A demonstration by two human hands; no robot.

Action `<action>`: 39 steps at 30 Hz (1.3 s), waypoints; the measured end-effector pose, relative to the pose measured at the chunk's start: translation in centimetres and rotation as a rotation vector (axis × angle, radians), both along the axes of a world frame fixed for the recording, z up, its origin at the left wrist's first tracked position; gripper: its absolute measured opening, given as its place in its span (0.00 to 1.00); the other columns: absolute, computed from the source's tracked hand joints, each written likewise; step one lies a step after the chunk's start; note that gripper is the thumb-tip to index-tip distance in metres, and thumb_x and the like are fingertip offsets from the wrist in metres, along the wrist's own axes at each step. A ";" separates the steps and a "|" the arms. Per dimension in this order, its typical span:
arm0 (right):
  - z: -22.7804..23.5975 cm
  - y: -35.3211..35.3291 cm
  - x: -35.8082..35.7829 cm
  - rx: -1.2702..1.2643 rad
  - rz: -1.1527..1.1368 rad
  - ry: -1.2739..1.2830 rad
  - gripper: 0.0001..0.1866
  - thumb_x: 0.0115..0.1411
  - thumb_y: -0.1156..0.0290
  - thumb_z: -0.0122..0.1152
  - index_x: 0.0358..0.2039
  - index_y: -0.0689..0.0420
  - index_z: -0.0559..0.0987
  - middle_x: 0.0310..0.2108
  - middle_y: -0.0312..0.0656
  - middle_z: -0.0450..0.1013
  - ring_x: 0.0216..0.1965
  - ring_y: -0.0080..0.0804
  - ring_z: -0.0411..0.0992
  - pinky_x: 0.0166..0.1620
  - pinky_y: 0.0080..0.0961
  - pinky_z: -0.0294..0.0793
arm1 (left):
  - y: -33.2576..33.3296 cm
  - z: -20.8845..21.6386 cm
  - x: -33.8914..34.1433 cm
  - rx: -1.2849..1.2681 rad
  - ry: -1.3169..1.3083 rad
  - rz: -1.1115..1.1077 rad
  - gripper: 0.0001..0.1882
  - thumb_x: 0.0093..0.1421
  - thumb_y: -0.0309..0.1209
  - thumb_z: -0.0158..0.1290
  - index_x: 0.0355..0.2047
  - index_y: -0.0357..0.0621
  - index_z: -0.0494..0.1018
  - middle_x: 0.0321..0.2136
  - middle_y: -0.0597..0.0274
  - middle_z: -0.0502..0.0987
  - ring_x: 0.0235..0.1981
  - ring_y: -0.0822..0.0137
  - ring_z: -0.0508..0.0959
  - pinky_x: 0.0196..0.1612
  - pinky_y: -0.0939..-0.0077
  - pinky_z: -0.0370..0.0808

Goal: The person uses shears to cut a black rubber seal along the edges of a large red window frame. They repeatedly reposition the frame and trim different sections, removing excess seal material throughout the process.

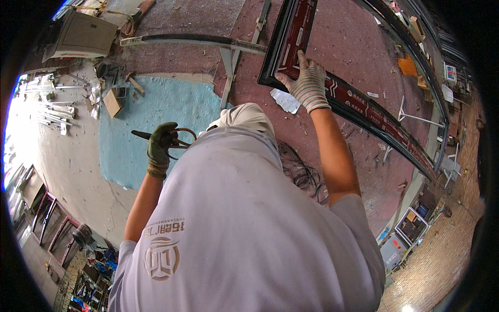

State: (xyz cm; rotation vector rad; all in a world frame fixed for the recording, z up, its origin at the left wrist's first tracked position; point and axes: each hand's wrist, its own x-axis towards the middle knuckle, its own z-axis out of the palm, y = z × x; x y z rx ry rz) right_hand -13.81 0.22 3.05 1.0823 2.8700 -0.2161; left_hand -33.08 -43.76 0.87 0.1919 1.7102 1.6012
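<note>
A pair of scissors (pixel 141 134) with a dark blade and looped handles is in my left hand (pixel 159 150). That hand wears a dark green glove, its fingers wrapped round the scissors and the blade pointing left. My right hand (pixel 310 86), in a pale striped glove, rests at the corner of a large dark window frame (pixel 366 105) covered with dark red printed film. Its thumb and forefinger are stretched apart on the film; the other fingers are partly hidden from view. The frame reaches from the top middle toward the lower right.
A metal stand (pixel 227 62) with a padded bar is left of the frame. A light blue sheet (pixel 122 156) and a small cardboard box (pixel 113 103) lie on the floor at left. White paper (pixel 285 101) and a cable (pixel 304 176) lie below the frame.
</note>
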 end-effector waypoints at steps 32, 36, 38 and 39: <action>0.7 0.6 0.5 -0.026 -0.039 -0.072 0.63 0.50 0.25 0.60 0.71 0.62 0.55 0.64 0.62 0.62 0.65 0.58 0.61 0.68 0.55 0.56 | -0.5 0.9 0.3 0.043 -0.065 0.057 0.20 0.68 0.37 0.43 0.48 0.37 0.78 0.33 0.62 0.79 0.33 0.69 0.78 0.38 0.75 0.75; 0.9 0.6 0.4 -0.044 -0.046 -0.074 0.63 0.50 0.25 0.61 0.71 0.62 0.54 0.64 0.62 0.62 0.66 0.58 0.61 0.68 0.56 0.55 | -0.7 0.7 0.2 0.048 -0.047 0.038 0.23 0.69 0.42 0.41 0.48 0.37 0.78 0.34 0.61 0.79 0.34 0.69 0.78 0.39 0.75 0.75; 1.0 0.6 0.3 -0.036 -0.051 -0.072 0.64 0.49 0.26 0.63 0.72 0.62 0.52 0.63 0.62 0.63 0.64 0.58 0.63 0.66 0.55 0.58 | -0.8 0.6 0.2 0.045 -0.057 0.050 0.25 0.69 0.44 0.40 0.48 0.37 0.78 0.35 0.61 0.80 0.35 0.68 0.78 0.39 0.74 0.75; 1.0 0.6 0.3 -0.028 -0.054 -0.069 0.65 0.48 0.26 0.63 0.72 0.61 0.52 0.63 0.62 0.64 0.63 0.58 0.64 0.66 0.54 0.60 | -0.8 0.6 0.3 0.028 -0.041 0.039 0.25 0.69 0.44 0.40 0.48 0.37 0.78 0.35 0.61 0.80 0.35 0.68 0.78 0.39 0.74 0.75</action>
